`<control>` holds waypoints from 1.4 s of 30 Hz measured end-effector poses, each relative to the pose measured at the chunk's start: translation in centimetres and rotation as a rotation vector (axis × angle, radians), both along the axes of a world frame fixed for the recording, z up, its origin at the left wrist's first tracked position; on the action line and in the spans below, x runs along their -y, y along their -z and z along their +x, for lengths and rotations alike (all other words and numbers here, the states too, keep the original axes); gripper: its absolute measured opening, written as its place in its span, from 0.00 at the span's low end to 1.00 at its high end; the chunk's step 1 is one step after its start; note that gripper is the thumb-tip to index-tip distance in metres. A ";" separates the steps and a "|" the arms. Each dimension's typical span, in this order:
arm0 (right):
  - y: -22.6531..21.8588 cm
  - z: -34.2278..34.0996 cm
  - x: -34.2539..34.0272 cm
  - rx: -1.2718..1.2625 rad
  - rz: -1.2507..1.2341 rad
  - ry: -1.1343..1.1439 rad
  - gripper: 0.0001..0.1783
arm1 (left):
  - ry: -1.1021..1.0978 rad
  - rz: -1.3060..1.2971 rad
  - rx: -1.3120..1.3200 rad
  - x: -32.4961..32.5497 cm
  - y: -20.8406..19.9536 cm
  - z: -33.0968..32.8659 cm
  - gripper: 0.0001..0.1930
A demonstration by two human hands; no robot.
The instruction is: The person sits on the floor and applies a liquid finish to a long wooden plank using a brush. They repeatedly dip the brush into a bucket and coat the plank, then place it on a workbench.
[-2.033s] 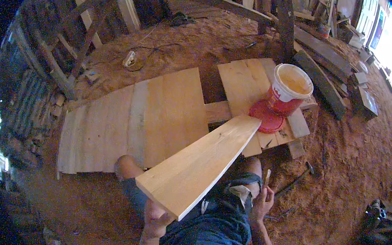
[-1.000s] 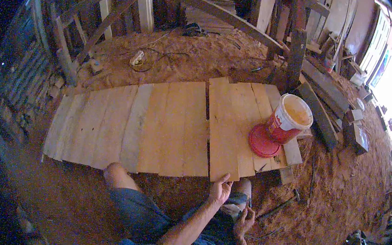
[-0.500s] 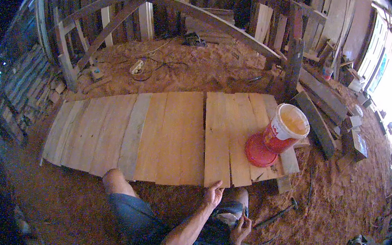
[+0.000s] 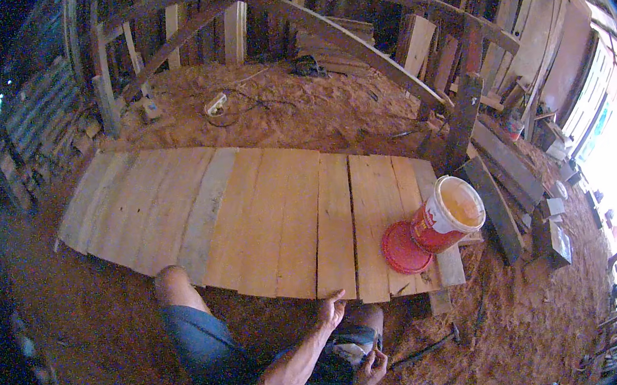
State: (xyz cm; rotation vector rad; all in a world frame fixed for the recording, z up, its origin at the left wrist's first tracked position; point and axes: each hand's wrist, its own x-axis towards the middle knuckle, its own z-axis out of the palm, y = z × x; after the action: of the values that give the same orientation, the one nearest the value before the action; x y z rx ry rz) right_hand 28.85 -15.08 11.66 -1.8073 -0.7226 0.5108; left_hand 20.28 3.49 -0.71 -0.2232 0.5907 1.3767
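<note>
My left hand [image 4: 332, 311] is closed on the near end of a light wooden plank [image 4: 333, 227], its thumb against the end. This plank lies against the row of planks [image 4: 263, 218] on its left; a narrow dark gap parts it from the planks [image 4: 371, 223] on its right. By my right knee is my right hand [image 4: 370, 372], its fingers drawn together; whatever they hold is too small to make out. A red and white bucket [image 4: 429, 227] with orange-yellow stuff inside leans on a red round tub or lid [image 4: 404, 249] on the right-hand planks.
A hammer-like tool [image 4: 428, 348] with a dark handle lies on the dirt floor [image 4: 526, 327] at the right. Timber offcuts [image 4: 508, 164] are piled beyond the bucket. A wooden frame [image 4: 354, 42] stands at the back, with a power strip [image 4: 216, 104] and cords behind the planks.
The plank in my left hand has moved left against its neighbours. The gap that was on its left is closed, and one now shows on its right. My right hand stays by my knee.
</note>
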 end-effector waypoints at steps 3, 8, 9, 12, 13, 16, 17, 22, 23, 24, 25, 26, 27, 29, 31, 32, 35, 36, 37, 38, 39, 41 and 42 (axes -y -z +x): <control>-0.3 -0.2 0.0 -0.044 0.049 -0.005 0.11 | -0.021 0.006 0.023 0.2 0.2 0.0 0.13; -1.1 -0.5 -0.1 0.048 0.013 -0.033 0.12 | -0.050 -0.103 0.015 0.1 -1.2 -0.3 0.16; -1.3 -0.5 -0.2 0.035 0.010 -0.033 0.12 | -0.052 -0.073 0.009 0.0 -1.7 -0.4 0.17; -1.4 -0.5 -0.2 0.015 0.000 -0.032 0.13 | -0.068 -0.179 0.007 -0.2 -3.3 -0.5 0.17; -1.3 -0.5 -0.2 0.022 -0.005 -0.030 0.13 | -0.058 -0.254 -0.013 -0.1 -3.6 -0.5 0.17; -0.6 -0.3 0.0 -0.009 0.006 -0.023 0.13 | -0.038 -0.316 -0.054 -0.1 -3.9 -0.5 0.18; -0.3 -0.2 0.1 -0.029 0.013 -0.020 0.13 | -0.045 -0.275 -0.055 -0.2 -3.7 -0.5 0.18; 1.4 0.4 0.5 0.056 -0.006 -0.023 0.12 | -0.068 -0.113 -0.017 -0.4 -2.5 -0.6 0.17; 1.6 0.4 0.5 0.090 -0.031 -0.009 0.12 | -0.075 -0.114 -0.018 -0.4 -2.4 -0.6 0.18; 1.7 0.4 0.5 0.061 -0.013 -0.023 0.12 | -0.081 -0.116 -0.019 -0.4 -2.3 -0.6 0.18; 1.6 0.4 0.6 0.039 -0.016 -0.016 0.12 | -0.102 -0.103 -0.031 -0.4 -2.3 -0.6 0.18; 1.6 0.4 0.6 0.014 -0.063 0.010 0.12 | -0.135 -0.080 0.025 -0.4 -2.2 -0.6 0.19; 1.4 0.3 0.6 0.022 -0.025 -0.015 0.12 | -0.109 -0.108 -0.044 -0.3 -2.1 -0.6 0.19; 1.1 0.2 0.7 0.033 -0.036 -0.026 0.12 | -0.090 -0.126 -0.025 -0.4 -1.7 -0.7 0.19; 1.0 0.1 0.7 0.076 -0.005 -0.037 0.12 | -0.089 -0.107 0.030 -0.5 -1.1 -0.7 0.20; 1.1 0.1 0.7 0.124 0.021 -0.045 0.12 | -0.098 -0.119 0.093 -0.6 -0.7 -0.6 0.19; 1.5 0.3 0.7 0.069 -0.029 -0.018 0.12 | -0.083 -0.065 0.063 -0.8 0.2 -0.6 0.18; 1.7 0.4 0.6 0.029 0.029 -0.042 0.12 | -0.056 -0.021 -0.006 -0.6 0.3 -0.7 0.18; 1.9 0.5 0.6 0.001 0.055 -0.047 0.12 | -0.017 -0.019 -0.041 -0.4 0.3 -0.8 0.17; 2.1 0.5 0.5 -0.027 0.082 -0.053 0.12 | 0.021 -0.016 -0.076 0.0 0.1 -1.0 0.17; 2.2 0.5 0.5 0.013 0.074 -0.065 0.12 | 0.074 0.036 -0.037 0.6 -0.1 -1.3 0.17; 2.4 0.6 0.5 0.123 0.081 -0.067 0.12 | 0.187 0.140 0.041 2.5 -0.6 -2.0 0.17; 2.5 0.6 0.5 0.070 0.077 -0.070 0.12 | 0.317 0.160 -0.013 3.3 -0.8 -2.4 0.17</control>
State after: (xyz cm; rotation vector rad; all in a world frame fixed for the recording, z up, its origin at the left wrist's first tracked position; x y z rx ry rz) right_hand 29.47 -15.53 9.16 -1.7395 -0.8453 0.4613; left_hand 17.87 0.18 0.05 0.0093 0.5002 1.1116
